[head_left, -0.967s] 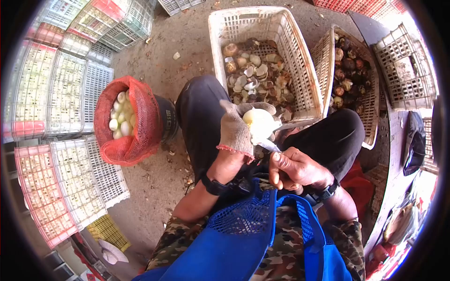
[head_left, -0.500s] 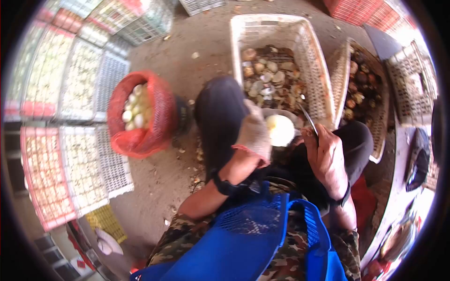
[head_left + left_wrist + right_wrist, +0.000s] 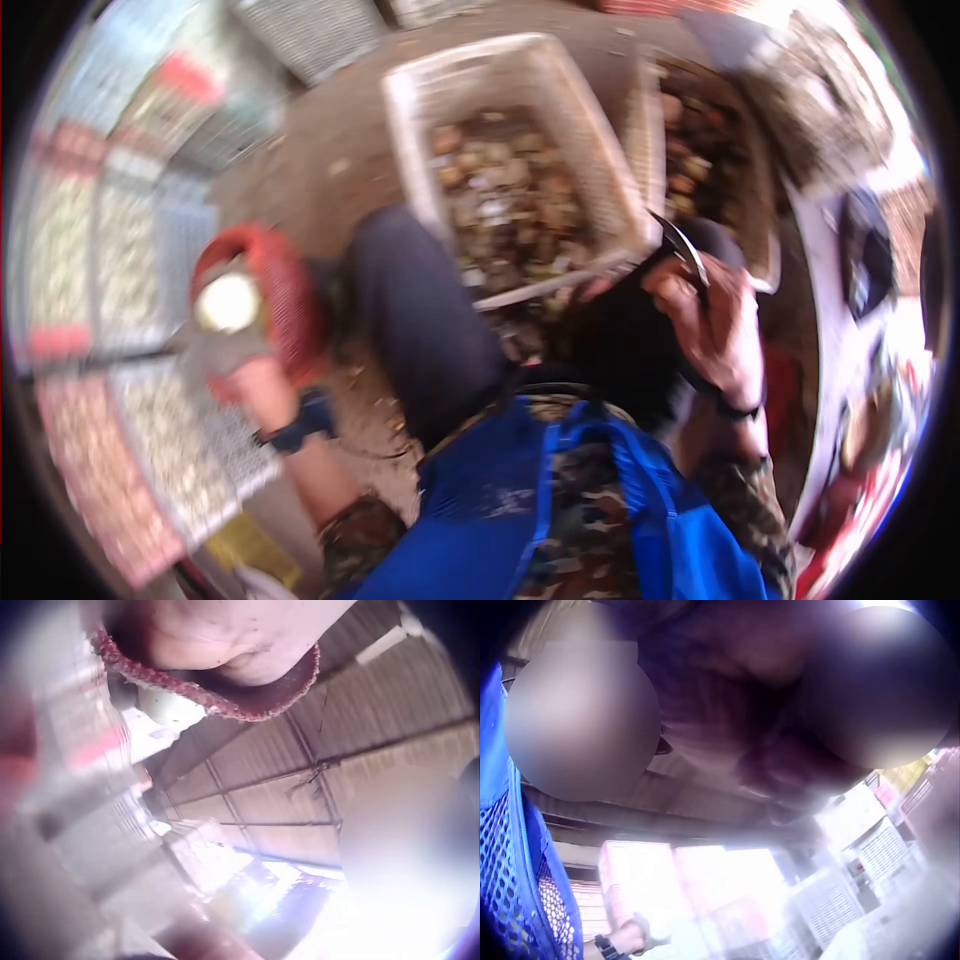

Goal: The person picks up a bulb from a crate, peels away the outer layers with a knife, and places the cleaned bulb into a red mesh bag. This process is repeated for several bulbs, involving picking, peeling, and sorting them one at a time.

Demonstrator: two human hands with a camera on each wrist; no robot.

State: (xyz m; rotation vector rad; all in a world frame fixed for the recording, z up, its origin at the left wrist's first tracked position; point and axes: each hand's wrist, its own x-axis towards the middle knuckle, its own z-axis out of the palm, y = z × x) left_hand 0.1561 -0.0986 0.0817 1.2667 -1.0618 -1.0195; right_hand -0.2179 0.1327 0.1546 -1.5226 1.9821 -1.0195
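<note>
My left hand, in a greyish knit glove, holds a peeled pale onion over the mouth of a red mesh bag. In the left wrist view, part of the onion shows beyond the glove's red cuff. Over the right knee, my bare right hand grips a small curved knife, its blade pointing up and away. The right wrist view shows that hand dark and blurred from below, the knife hidden. The left hand blurs in the head view.
Between the knees and the far floor stands a white crate with peelings and some onions. Another crate of dark unpeeled onions is beside it. Stacked crates of pale onions line the left. A blue apron covers the lap.
My left hand has swung left from above the lap to the mesh bag, carrying the onion. The right hand has lifted the knife off the onion and moved right. The head view has shifted.
</note>
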